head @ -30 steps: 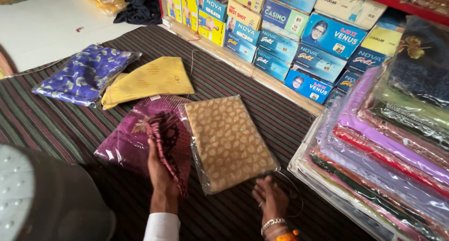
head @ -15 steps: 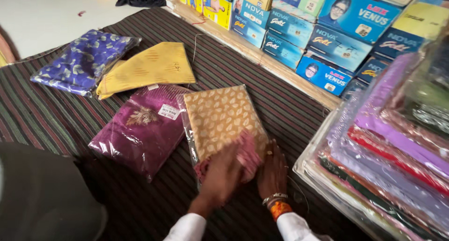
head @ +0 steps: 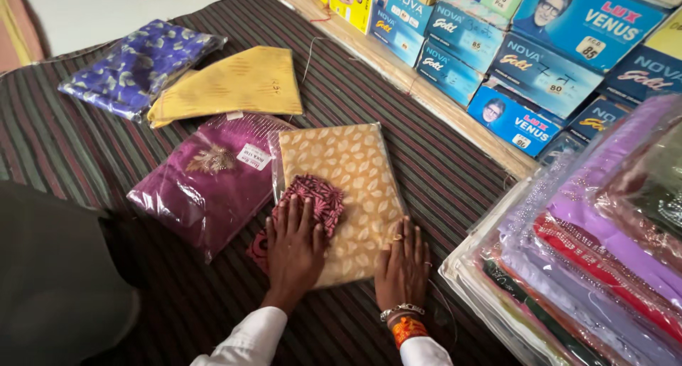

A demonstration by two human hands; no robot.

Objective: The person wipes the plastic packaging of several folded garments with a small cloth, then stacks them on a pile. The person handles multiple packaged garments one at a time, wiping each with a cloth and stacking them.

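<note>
On the striped mat (head: pixel 440 167), both hands lie flat, fingers spread: left (head: pixel 295 249) on maroon cloth (head: pixel 312 199), right (head: pixel 403 263) on gold packet (head: pixel 348 167).

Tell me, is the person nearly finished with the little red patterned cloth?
Looks partway. Done: the small folded red patterned cloth lies on the tan leaf-print fabric packet. In hand: the left hand presses flat on that cloth, and the right hand holds down the packet's near edge. Left: the cloth's near end hangs off the packet's edge, not squared with it. The purple packet alongside lies untouched.
</note>
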